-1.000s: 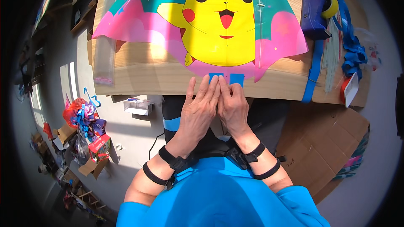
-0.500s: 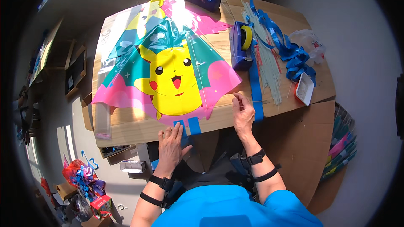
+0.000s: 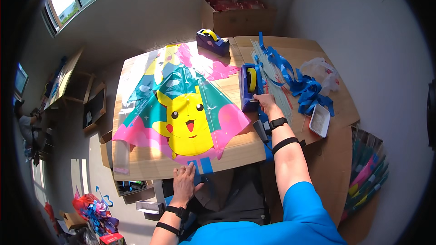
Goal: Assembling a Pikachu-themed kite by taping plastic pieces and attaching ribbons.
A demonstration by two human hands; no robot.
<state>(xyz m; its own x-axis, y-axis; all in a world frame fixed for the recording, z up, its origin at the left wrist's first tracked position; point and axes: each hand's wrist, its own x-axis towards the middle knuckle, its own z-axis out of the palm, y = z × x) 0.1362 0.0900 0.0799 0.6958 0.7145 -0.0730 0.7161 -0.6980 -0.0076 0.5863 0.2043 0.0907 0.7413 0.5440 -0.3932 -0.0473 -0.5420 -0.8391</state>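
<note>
A kite [image 3: 152,111] with a yellow cartoon character on teal and pink film lies on the wooden table. Two blue ribbon strips [image 3: 206,167] stick out past its lower edge. My left hand [image 3: 184,185] rests at the table's front edge, fingers stretched out, fingertips against the left strip. My right hand [image 3: 267,103] is at the near end of a dark blue tape dispenser [image 3: 246,102] with a yellow roll. Its thumb and fingers are closed together there; whatever is between them is too small to make out.
Behind the kite stands a second tape dispenser [image 3: 213,45]. Right of my hand lie thin pale rods [image 3: 272,75], tangled blue ribbon [image 3: 313,91], a clear plastic bag [image 3: 320,70] and a small white tray [image 3: 319,120]. A cardboard box [image 3: 238,22] stands beyond the table.
My right hand has gone forward from the table's front edge to the near tape dispenser. My left hand stays by the ribbon strip. The view has tilted up, showing the window and box.
</note>
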